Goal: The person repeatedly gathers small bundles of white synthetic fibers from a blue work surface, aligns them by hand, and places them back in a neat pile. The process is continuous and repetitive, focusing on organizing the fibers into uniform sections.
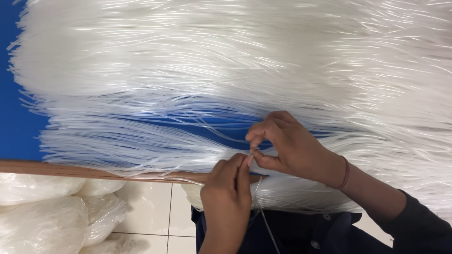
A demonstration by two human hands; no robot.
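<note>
Translucent white plastic strands (pixel 212 70) blanket the blue table (pixel 19 127), long axis running left to right.

Head view: I see left hand (pixel 228 197) and right hand (pixel 287 146) meeting at the table's wooden edge (pixel 70 169), fingertips pinched together on one thin strand (pixel 260 202) that trails down toward the body. Both hands equally near.

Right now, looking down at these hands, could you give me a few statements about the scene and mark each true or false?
1. Both hands meet at one thin strand. True: the left hand and right hand pinch a clear strand between fingertips.
2. The table top is red. False: the table is blue with a wooden edge.
3. A band sits on the right wrist. True: a wrist band.
4. The strands are black. False: the mass of strands is translucent white.
5. Bags lie on the floor. True.
</note>
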